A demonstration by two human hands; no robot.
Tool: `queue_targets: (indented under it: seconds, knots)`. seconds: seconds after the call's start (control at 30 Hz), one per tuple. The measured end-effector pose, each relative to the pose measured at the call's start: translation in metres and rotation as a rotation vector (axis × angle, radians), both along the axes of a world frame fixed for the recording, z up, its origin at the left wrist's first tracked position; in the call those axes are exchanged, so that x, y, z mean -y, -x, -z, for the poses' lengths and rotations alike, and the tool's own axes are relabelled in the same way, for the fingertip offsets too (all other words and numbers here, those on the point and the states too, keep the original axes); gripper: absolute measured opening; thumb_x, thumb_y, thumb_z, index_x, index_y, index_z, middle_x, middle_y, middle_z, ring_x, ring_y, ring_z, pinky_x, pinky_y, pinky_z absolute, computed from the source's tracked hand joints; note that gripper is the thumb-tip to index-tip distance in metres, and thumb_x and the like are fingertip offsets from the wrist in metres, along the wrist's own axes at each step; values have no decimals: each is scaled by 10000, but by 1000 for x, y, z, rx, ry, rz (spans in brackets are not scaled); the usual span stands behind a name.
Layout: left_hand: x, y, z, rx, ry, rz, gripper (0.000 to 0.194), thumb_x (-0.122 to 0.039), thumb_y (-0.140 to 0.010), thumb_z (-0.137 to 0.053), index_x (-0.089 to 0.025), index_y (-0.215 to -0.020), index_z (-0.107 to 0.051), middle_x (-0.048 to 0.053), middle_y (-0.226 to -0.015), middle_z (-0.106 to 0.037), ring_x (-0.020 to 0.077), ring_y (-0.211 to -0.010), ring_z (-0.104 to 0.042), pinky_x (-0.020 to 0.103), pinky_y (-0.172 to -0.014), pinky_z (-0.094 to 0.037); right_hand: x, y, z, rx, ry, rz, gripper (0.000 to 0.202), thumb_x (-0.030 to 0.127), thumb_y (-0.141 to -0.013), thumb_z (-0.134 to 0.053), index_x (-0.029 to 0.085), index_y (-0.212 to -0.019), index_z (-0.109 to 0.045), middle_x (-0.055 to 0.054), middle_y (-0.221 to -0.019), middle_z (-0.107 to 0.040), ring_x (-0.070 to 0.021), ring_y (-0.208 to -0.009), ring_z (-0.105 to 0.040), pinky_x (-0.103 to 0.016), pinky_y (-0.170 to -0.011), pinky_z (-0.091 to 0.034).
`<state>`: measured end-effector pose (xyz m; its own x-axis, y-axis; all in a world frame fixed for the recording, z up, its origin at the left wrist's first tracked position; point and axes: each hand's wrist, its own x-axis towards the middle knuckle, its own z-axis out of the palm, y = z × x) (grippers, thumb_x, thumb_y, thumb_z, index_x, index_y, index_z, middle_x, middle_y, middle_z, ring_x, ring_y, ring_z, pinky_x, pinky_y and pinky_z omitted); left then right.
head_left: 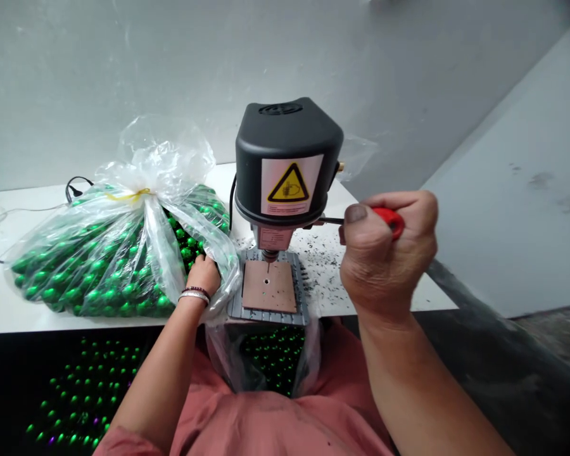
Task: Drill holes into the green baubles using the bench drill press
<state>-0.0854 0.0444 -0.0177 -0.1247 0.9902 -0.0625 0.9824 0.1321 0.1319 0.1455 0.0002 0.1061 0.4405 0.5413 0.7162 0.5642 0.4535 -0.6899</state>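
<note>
A torn opening in the clear plastic bag (159, 253) shows shiny green balls (185, 244) inside. My left hand (204, 273) reaches into that opening, its fingertips hidden among the balls. A small bench drill press (287, 136) with a black head and a yellow warning label stands right of the bag. Its lever ends in a red knob (390, 221), and my right hand (389, 250) is wrapped round it. Below the drill bit (268, 263), a brown square board (251, 294) with a small hole lies on the grey slotted base (301, 304). The bit stays above the board.
Dark shavings (325, 272) lie scattered over the white table (422, 297) right of the base. A yellow tie (130, 195) closes the bag's neck. More green balls (278, 354) sit in clear plastic below the table edge, and others (76, 399) at lower left.
</note>
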Motion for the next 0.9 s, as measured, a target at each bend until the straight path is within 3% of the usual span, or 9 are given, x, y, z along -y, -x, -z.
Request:
queue_targets:
  seconds: [0.1,0.17,0.27,0.37,0.47,0.57,0.63,0.77,0.9]
  knots:
    - [0,4,-7,50,-27,-62,380,-183,-794,-430,-103,-1151,-531,193,-1033,-611,275,-981,-591,362,-840,-447,1,0,-1,14,-25,13,201,397,-766,-488,198,-748,-473,53,-601,-471,-63,-523,-456,-231,-524,-389]
    - [7,6,-17,208,-106,-146,372,-268,-808,-448,-118,-1138,-532,161,-1025,-620,265,-994,-579,343,-832,-449,1,-1,-3,28,-35,5,182,378,-764,-496,201,-727,-474,47,-610,-476,-59,-516,-444,-224,-501,-379]
    - [30,4,-36,924,-221,-324,402,-361,-789,-508,-164,-1139,-510,87,-991,-620,202,-863,-591,293,-705,-481,2,-1,-5,25,-49,-21,162,350,-761,-507,201,-709,-473,44,-608,-478,-53,-495,-424,-213,-470,-364]
    - [57,-4,-57,1713,-33,-325,278,-316,-767,-555,-163,-999,-544,52,-908,-611,120,-683,-566,234,-574,-467,2,0,-5,-2,-73,-23,152,331,-758,-512,192,-713,-469,51,-603,-475,-45,-493,-422,-198,-467,-367]
    - [74,-19,-70,2027,146,-286,201,-272,-750,-594,-144,-900,-555,66,-888,-613,107,-657,-561,206,-523,-446,2,1,-5,1,-85,-28,159,333,-763,-510,186,-723,-465,58,-608,-475,-39,-500,-423,-189,-479,-374]
    - [80,-37,-67,2048,247,-203,214,-290,-749,-606,-150,-903,-556,66,-877,-617,106,-634,-561,192,-484,-412,3,1,-5,24,-84,-44,156,333,-776,-501,191,-725,-457,58,-607,-467,-35,-504,-423,-183,-489,-373]
    - [82,-49,-59,1936,256,-166,275,-310,-739,-618,-160,-960,-555,58,-887,-621,97,-604,-554,195,-483,-401,3,0,-5,34,-83,-55,162,337,-779,-503,197,-719,-448,59,-591,-449,-33,-491,-407,-181,-474,-360]
    - [78,-63,-42,1502,167,-166,394,-373,-701,-633,-144,-1016,-577,13,-773,-607,83,-562,-526,200,-511,-394,3,-3,-3,63,-103,-83,170,353,-793,-498,199,-743,-448,61,-602,-447,-24,-483,-385,-174,-463,-350]
    - [67,-67,-32,1052,103,-33,394,-392,-758,-526,-128,-1040,-600,30,-726,-619,144,-659,-569,250,-590,-437,1,-5,-1,85,-107,-89,176,369,-807,-481,204,-757,-444,66,-601,-419,-18,-487,-370,-168,-469,-354]
